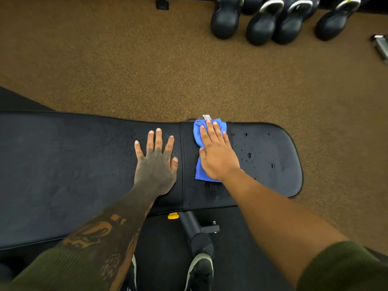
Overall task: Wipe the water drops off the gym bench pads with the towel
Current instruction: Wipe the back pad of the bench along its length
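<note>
A black gym bench runs across the view, with a long back pad [73,164] on the left and a shorter seat pad [266,175] on the right. My right hand [216,156] presses flat on a folded blue towel [198,134] at the seat pad's left end, near the gap between the pads. Water drops [249,155] dot the seat pad to the right of the towel. My left hand [156,162] lies flat with fingers spread on the back pad, just left of the gap, holding nothing.
Several black kettlebells [260,26] stand on the brown speckled floor [126,59] at the far right. A metal bar end [381,46] shows at the right edge. Below the pads are the bench frame [197,229], a yellow knob [173,216] and my shoes [199,271].
</note>
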Demonstrator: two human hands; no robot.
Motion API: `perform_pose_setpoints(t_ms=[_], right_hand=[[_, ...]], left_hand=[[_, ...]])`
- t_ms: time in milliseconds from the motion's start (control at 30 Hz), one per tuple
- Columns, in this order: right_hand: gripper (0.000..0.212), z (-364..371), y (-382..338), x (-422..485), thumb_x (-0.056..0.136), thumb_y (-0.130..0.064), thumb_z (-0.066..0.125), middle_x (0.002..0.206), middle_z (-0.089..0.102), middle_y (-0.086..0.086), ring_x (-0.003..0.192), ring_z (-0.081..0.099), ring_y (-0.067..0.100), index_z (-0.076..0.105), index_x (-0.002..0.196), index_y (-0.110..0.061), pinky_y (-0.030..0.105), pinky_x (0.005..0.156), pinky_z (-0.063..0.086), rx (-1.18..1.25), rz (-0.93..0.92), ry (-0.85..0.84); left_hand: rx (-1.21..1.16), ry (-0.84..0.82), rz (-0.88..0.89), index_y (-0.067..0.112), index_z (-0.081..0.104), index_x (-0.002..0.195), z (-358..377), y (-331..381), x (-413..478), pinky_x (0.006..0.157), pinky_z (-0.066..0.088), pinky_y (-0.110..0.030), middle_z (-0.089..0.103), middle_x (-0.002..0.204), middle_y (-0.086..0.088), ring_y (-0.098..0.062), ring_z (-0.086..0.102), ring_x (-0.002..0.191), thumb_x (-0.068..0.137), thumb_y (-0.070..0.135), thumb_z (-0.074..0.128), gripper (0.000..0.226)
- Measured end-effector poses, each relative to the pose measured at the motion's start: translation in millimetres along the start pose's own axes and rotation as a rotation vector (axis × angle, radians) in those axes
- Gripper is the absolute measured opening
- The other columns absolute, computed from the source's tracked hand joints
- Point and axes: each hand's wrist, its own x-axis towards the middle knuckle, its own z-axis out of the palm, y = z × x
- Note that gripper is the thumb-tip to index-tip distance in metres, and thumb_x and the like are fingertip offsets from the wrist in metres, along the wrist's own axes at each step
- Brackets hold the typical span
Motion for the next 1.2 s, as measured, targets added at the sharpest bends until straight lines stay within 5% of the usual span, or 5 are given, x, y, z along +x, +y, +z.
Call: perform_pose_setpoints(t_ms=[267,500,800,1033,1200], right_hand=[[0.062,-7,8,18,0.100,-0.026,0.026,0.162,-0.012,0.010,0.148,-0.016,0.026,-0.002,0.154,-0.009,0.043,0.120,-0.007,0.018,0.187,-0.013],[0.062,-2,-3,-14,0.101,-0.026,0.027,0.162,-0.013,0.005,0.147,-0.018,0.021,-0.003,0.153,-0.013,0.039,0.120,-0.007,0.028,-0.028,-0.022],[0.062,-8,20,4,0.099,-0.020,0.029,0.162,-0.011,0.012,0.148,-0.015,0.028,0.001,0.153,-0.006,0.043,0.120,-0.005,0.061,0.181,-0.022],[0.064,5,-8,-53,0.099,-0.023,0.031,0.162,-0.010,0.007,0.148,-0.016,0.022,0.000,0.153,-0.010,0.039,0.120,-0.007,0.070,-0.051,-0.017],[0.063,4,12,-56,0.099,-0.023,0.030,0.162,-0.010,0.005,0.148,-0.014,0.021,0.001,0.154,-0.012,0.043,0.121,-0.002,0.042,0.058,-0.014]], left_hand=[[-0.018,0.005,0.000,0.020,0.003,0.154,0,4,2,0.117,0.002,-0.061,-0.006,0.162,-0.014,-0.032,-0.010,0.149,0.098,0.044,0.016,0.062],[-0.021,0.011,-0.007,0.021,0.004,0.154,1,7,4,0.117,0.002,-0.062,-0.006,0.162,-0.014,-0.033,-0.009,0.149,0.097,0.046,0.019,0.064],[0.014,-0.007,0.006,0.020,-0.001,0.154,1,7,2,0.117,0.002,-0.063,-0.009,0.162,-0.016,-0.034,-0.011,0.149,0.097,0.047,0.018,0.065],[-0.013,-0.007,-0.003,0.020,0.003,0.154,-2,8,0,0.117,0.000,-0.062,-0.007,0.162,-0.015,-0.033,-0.010,0.149,0.098,0.044,0.019,0.063],[-0.044,-0.003,0.016,0.020,0.008,0.154,0,13,-7,0.117,0.001,-0.062,-0.004,0.162,-0.015,-0.033,-0.008,0.149,0.098,0.043,0.022,0.062]])
